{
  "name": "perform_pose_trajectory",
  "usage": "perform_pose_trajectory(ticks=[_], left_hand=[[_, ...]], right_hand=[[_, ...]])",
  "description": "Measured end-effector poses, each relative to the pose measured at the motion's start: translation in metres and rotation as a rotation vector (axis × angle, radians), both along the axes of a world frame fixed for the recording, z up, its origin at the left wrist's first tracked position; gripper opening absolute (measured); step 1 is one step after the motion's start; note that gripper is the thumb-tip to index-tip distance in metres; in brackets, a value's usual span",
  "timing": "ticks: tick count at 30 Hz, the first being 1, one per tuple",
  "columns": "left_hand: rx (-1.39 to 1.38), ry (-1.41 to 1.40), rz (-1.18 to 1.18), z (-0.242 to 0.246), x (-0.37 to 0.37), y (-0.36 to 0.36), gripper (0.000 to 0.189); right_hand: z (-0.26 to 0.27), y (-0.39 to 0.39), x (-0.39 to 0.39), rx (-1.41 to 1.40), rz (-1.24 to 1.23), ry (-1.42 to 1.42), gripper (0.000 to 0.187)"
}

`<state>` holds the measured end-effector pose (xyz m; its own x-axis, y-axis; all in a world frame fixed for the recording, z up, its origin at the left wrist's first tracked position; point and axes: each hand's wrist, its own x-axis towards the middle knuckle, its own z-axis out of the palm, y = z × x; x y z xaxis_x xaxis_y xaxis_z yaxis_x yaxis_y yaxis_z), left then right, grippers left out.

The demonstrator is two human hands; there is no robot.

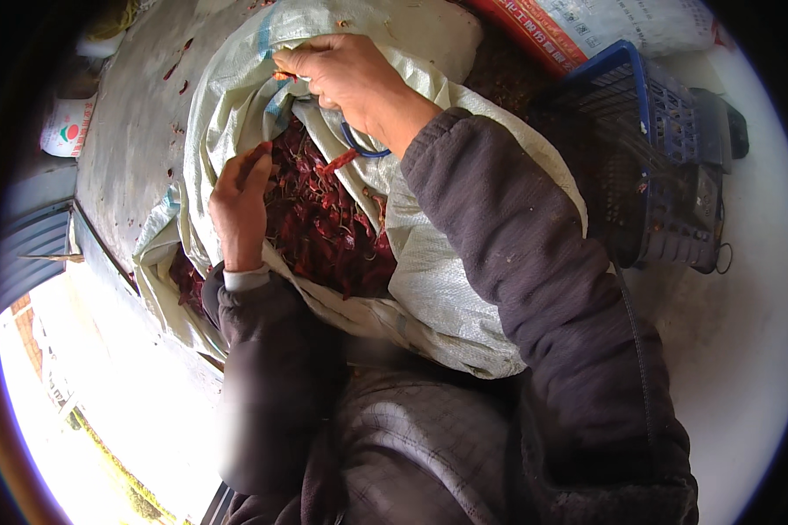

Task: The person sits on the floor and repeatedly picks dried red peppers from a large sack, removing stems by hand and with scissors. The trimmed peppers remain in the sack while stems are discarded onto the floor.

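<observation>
A white woven sack [433, 262] lies wide-mouthed before me, holding many dried red chilies [322, 230]. Over its far side is my right hand [354, 79], thumb and fingers pinched on a small orange-red dried chili [284, 75]. My left hand [243, 203] is above the sack's left side, its fingertips closed on a dark red chili [264, 149]. Below my right wrist, part of a blue ring [368, 153] shows against the sack, with a single red chili [341, 160] beside it.
A blue plastic basket [673, 125] stands at the right. Another woven sack [154, 243] with chilies is at the left. Loose chili pieces [171, 71] are scattered on the concrete floor [131, 131]. A red and white printed bag [545, 39] lies at the top right, and a white printed container [69, 128] at the left.
</observation>
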<state>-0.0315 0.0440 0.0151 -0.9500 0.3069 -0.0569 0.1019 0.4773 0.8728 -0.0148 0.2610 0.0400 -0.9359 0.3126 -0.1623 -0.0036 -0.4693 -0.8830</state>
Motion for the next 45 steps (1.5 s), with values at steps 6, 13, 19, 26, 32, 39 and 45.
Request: perform_pose_trajectory(ticks=[6, 13, 19, 26, 32, 39, 45], left_hand=[[0.527, -0.254, 0.045, 0.007, -0.006, 0.039, 0.024], [0.964, -0.554, -0.116, 0.0, -0.012, 0.024, 0.026], [1.248, -0.732, -0.177, 0.003, -0.008, 0.032, 0.024], [0.932, -0.675, 0.047, -0.018, -0.02, 0.025, 0.007], [0.387, -0.449, 0.223, -0.078, -0.049, 0.005, 0.021], [-0.375, -0.111, 0.101, -0.159, -0.091, 0.013, 0.048], [-0.159, -0.09, 0.08, -0.138, -0.054, 0.0, 0.035]], right_hand=[[-0.008, 0.004, -0.004, 0.057, 0.055, -0.142, 0.022], [-0.006, -0.004, 0.002, 0.25, 0.111, -0.086, 0.022], [-0.013, -0.008, 0.0, 0.625, 0.209, 0.016, 0.025], [-0.001, 0.0, 0.0, 0.378, 0.056, -0.026, 0.022], [0.019, 0.041, 0.006, -0.001, -0.282, -0.096, 0.026], [0.011, 0.031, 0.005, 0.342, -0.204, -0.016, 0.026], [-0.001, 0.031, -0.009, 0.52, -0.234, -0.006, 0.019]])
